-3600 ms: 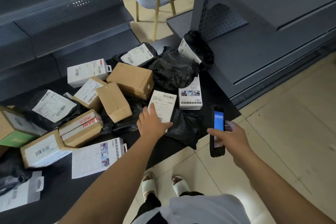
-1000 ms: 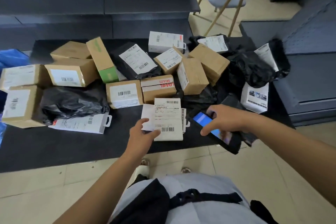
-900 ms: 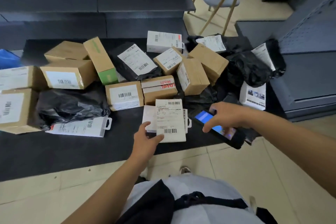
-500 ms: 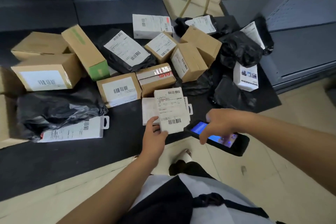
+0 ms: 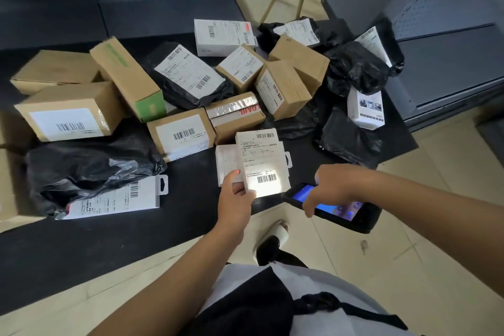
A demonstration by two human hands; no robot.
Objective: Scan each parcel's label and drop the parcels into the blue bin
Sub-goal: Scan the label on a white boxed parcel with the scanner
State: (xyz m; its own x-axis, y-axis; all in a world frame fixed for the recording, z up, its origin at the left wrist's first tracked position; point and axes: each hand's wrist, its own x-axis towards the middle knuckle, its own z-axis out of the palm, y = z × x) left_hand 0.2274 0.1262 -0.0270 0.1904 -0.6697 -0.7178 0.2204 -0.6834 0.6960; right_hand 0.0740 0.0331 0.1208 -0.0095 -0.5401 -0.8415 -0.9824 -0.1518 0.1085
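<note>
White parcel (image 5: 261,162) is pinched at its lower-left corner by the left hand (image 5: 236,200), long axis pointing away from the person, over the desk (image 5: 109,240) edge. Right hand (image 5: 331,184) grips the scanner (image 5: 334,207) just right of the lit barcode, so scan's likely underway.

Cardboard, paper, glossy plastic film and matt dark surfaces

The white parcel (image 5: 261,162) is smooth white card with a matt paper label, lit bright at its lower barcode; the scanner (image 5: 336,209) has a matt black casing and a glossy glass screen. The brown boxes (image 5: 72,117) are plain matt cardboard, 1 of them (image 5: 236,116) banded with shiny clear tape. The black bags (image 5: 90,166) are thin, crinkled, glossy plastic film bearing flat paper labels. The platform (image 5: 191,215) under them looks matt black and finely textured. The floor (image 5: 450,267) is smooth pale tile with a faint sheen; the shelving (image 5: 450,43) is matt grey painted metal, partly perforated.
</note>
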